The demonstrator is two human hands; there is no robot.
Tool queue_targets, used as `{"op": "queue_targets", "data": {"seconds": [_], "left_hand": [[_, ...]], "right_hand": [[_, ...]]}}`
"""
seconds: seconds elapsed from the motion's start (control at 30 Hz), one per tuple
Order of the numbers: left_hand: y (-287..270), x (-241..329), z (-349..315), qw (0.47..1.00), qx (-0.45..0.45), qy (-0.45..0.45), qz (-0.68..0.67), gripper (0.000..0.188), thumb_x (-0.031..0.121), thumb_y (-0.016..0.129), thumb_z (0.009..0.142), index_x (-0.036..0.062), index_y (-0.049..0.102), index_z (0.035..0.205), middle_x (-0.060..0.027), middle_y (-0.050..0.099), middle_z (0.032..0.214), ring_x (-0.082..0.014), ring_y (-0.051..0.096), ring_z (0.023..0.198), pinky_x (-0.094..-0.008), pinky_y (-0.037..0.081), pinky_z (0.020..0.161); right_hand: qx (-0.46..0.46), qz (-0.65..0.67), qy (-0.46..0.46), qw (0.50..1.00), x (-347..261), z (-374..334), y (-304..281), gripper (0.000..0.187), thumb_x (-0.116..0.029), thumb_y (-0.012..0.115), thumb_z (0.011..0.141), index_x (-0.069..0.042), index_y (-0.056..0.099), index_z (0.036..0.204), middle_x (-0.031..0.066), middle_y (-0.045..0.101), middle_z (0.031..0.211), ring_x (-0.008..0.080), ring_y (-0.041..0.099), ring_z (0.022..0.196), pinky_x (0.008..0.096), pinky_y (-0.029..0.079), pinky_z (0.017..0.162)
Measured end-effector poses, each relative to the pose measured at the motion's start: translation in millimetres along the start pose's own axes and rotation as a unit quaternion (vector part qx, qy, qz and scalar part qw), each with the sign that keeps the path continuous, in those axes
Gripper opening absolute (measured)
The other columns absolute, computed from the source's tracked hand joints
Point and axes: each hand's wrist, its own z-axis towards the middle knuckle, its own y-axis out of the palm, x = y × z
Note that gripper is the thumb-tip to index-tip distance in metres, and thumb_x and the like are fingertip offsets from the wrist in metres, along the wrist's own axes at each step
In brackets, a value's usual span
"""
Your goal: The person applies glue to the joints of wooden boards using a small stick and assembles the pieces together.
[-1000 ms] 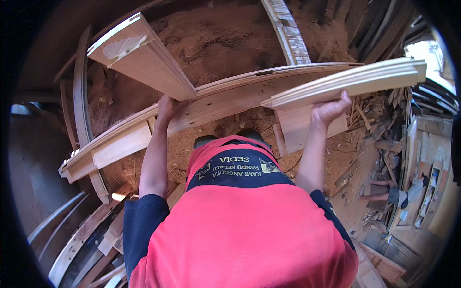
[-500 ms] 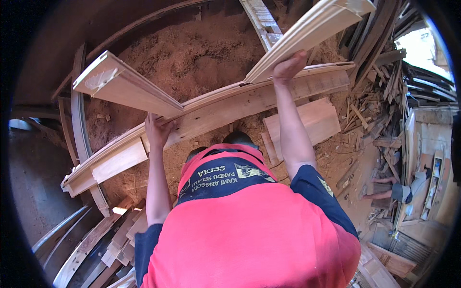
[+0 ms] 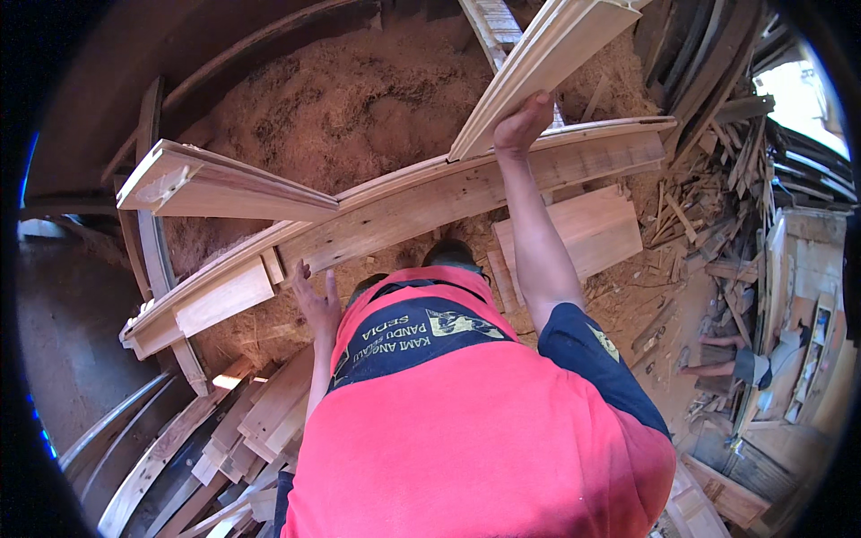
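A long pale wooden rail point(image 3: 395, 210) lies crosswise in front of me. Two grooved boards rise from it: the left board point(image 3: 224, 190) leans left, and the right board point(image 3: 547, 67) slants up and to the right. My right hand point(image 3: 523, 125) holds the near side of the right board, a little above the rail; some of its fingers are hidden. Nothing is in my left hand point(image 3: 316, 300), which is open with fingers apart, just on the near side of the rail and apart from it. The foot of each board meets the rail's far edge.
Sawdust and shavings point(image 3: 359, 108) are heaped beyond the rail. A flat board point(image 3: 583, 233) lies on the ground at right, near wood scraps. Stacked offcuts point(image 3: 242, 430) are at lower left. Another person point(image 3: 753, 363) is at far right.
My left hand has let go of the left board's foot and drawn back toward me. The left board now leans further left. The right board has shifted slightly left with my right hand.
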Motion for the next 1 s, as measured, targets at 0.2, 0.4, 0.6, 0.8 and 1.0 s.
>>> {"op": "queue_targets", "data": {"seconds": [0.2,0.4,0.6,0.8,1.0], "left_hand": [[6.5,11.3,13.9,0.999,-0.032,0.027,-0.019,0.056,0.027,0.064,0.095,0.0000,0.044,0.139,-0.0203,0.053,0.124,-0.0318,0.054,0.115,-0.0418,0.044,0.097],[10.4,15.7,25.1,0.998,-0.041,0.044,-0.035,0.052,0.027,0.064,0.095,0.0016,0.047,0.137,-0.0180,0.055,0.122,-0.0298,0.056,0.111,-0.0393,0.046,0.091],[10.8,17.0,25.4,0.997,-0.044,0.043,-0.050,0.051,0.026,0.065,0.095,0.0016,0.048,0.136,-0.0177,0.057,0.121,-0.0286,0.057,0.106,-0.0386,0.047,0.089],[13.2,11.1,23.4,0.996,-0.043,0.043,-0.058,0.049,0.023,0.064,0.095,0.0014,0.048,0.136,-0.0175,0.057,0.117,-0.0280,0.057,0.105,-0.0383,0.047,0.089],[13.9,10.9,23.0,0.996,-0.044,0.037,-0.061,0.048,0.023,0.064,0.095,0.0013,0.049,0.135,-0.0172,0.056,0.117,-0.0284,0.057,0.105,-0.0386,0.047,0.091]], "right_hand": [[-0.014,0.042,0.042,0.998,1.8,1.2,-2.2,0.070,-0.063,0.036,0.099,0.004,0.052,0.113,0.0135,0.059,0.098,0.0213,0.057,0.092,0.0354,0.044,0.080],[-0.003,0.075,0.045,0.996,-4.4,-2.1,3.2,0.067,-0.062,0.037,0.099,0.003,0.051,0.109,0.0106,0.057,0.094,0.0189,0.055,0.087,0.0337,0.044,0.077],[-0.010,0.090,0.043,0.995,-10.1,-1.6,4.7,0.061,-0.060,0.042,0.098,0.001,0.049,0.101,0.0060,0.053,0.087,0.0141,0.049,0.080,0.0298,0.040,0.070],[-0.048,0.071,0.103,0.991,1.9,-11.8,7.6,0.074,-0.066,0.036,0.098,0.004,0.052,0.117,0.0107,0.058,0.097,0.0210,0.055,0.090,0.0341,0.043,0.082],[-0.083,0.015,0.053,0.995,10.3,-17.0,10.3,0.072,-0.065,0.034,0.098,0.003,0.051,0.116,0.0104,0.057,0.098,0.0192,0.055,0.091,0.0328,0.043,0.082]]}}
